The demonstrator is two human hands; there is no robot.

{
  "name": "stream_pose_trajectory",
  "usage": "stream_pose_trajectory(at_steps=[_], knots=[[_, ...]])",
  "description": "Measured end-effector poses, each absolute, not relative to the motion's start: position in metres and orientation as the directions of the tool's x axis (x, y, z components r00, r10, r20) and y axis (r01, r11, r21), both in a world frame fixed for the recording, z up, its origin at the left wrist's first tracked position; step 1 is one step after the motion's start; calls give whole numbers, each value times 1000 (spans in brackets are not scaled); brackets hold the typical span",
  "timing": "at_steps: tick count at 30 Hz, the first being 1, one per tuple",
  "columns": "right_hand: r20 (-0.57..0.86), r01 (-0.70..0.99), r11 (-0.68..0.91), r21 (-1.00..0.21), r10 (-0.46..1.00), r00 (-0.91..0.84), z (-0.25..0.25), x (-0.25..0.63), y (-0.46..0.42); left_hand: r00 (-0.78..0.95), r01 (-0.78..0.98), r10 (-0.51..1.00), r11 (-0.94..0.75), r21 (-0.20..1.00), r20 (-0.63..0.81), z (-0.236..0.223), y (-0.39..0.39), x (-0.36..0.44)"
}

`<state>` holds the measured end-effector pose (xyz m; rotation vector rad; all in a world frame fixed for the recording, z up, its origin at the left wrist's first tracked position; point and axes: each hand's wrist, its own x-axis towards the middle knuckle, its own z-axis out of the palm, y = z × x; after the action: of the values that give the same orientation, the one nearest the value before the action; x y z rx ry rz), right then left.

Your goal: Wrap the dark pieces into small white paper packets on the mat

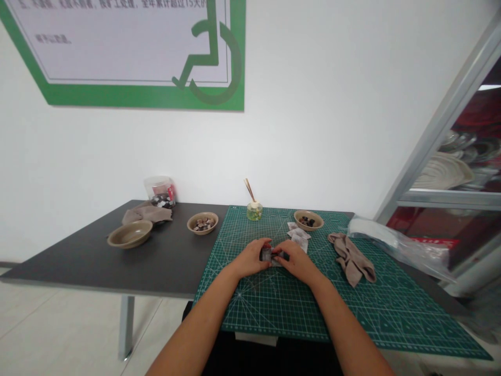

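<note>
Over the green cutting mat [274, 308], my left hand [251, 258] pinches a small greyish, see-through packet [266, 255] between thumb and fingers. My right hand [296, 261] is closed at the packet's right side, its fingertips on it. Something small and dark shows by the right fingers, too small to name. Just beyond the right hand lie several white printed sachets [300, 236]. Behind them a tan bowl [319, 221] holds small dark and brown pieces.
A reed diffuser [254, 211] stands at the mat's back. Left are a bowl of small pieces [202, 231], another tan bowl [133, 241], a cloth [143, 213] and a clear tub [159, 188]. Right are a brown cloth [352, 260] and a plastic bag [399, 245].
</note>
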<state>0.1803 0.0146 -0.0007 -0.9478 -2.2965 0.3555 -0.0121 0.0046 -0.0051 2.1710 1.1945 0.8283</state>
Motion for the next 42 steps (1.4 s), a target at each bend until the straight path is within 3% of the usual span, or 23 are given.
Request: stream_pose_trajectory(at_steps=[5, 11, 18, 35, 42], knots=[[444, 601, 659, -452, 750, -489, -1, 183, 17, 426, 557, 869, -472, 683, 253, -4, 4, -12], [429, 528, 708, -469, 706, -564, 0, 175, 14, 426, 557, 863, -487, 673, 272, -5, 6, -12], [426, 583, 684, -440, 730, -535, 0, 182, 15, 429, 561, 865, -481, 674, 260, -4, 4, -12], [453, 519, 746, -418, 666, -592, -1, 178, 16, 427, 555, 869, -470, 686, 250, -5, 5, -12], [460, 588, 702, -401, 710, -534, 0, 185, 18, 429, 557, 868, -473, 683, 251, -5, 5, -13]])
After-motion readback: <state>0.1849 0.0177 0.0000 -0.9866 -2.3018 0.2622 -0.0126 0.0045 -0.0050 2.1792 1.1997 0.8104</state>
